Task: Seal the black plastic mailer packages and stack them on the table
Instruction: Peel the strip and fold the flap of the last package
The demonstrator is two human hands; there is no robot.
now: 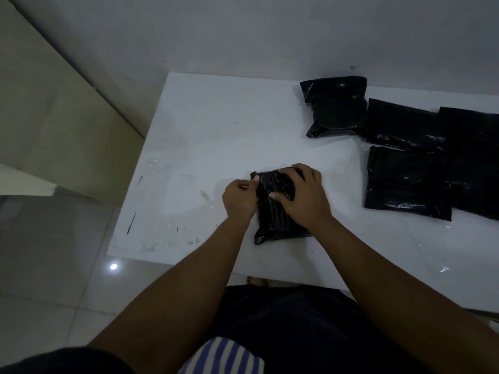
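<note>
A black plastic mailer (272, 220) lies on the white table (205, 136) near its front edge. My left hand (239, 199) pinches the mailer's left edge near its far corner. My right hand (303, 195) lies flat on top of the mailer with its fingers spread, pressing it down. One filled black mailer (336, 106) sits apart at the back. Further black mailers (405, 179) lie side by side and partly overlapping at the right.
Clear strips of peeled film (208, 198) and thin dark slivers (131, 224) litter the table's left half. A grey wall runs behind the table. Tiled floor (54, 265) lies to the left, and my legs are at the front edge.
</note>
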